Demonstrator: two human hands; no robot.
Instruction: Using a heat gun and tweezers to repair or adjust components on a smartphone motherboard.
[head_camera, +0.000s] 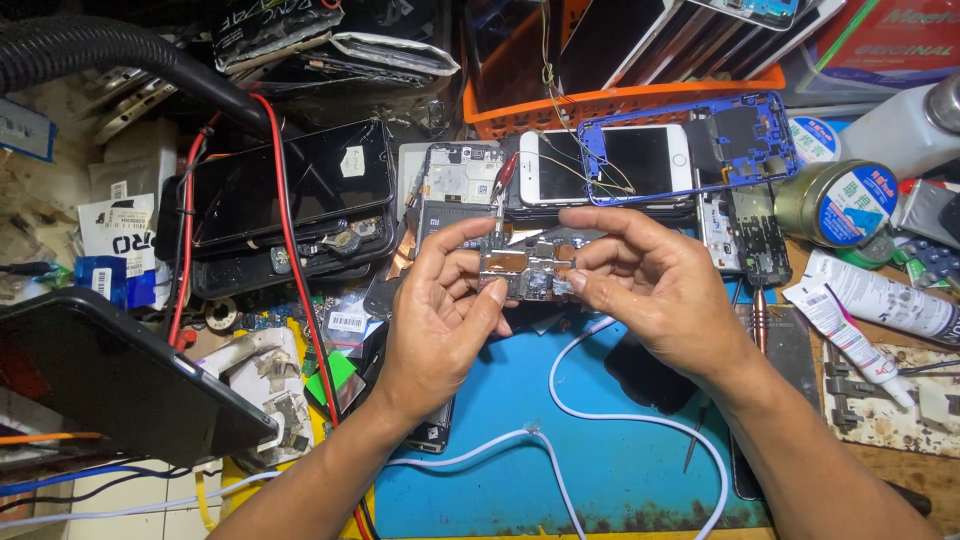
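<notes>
A white cable (560, 420) loops over the blue mat (590, 450); left hand (440, 310) and right hand (650, 285) both pinch a circuit board (525, 268).

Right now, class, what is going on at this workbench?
A person holds a small phone circuit board up in both bare hands: the left hand grips its left end, the right hand pinches its right end. Below lie a blue work mat and a white cable; phones and parts crowd behind.
</notes>
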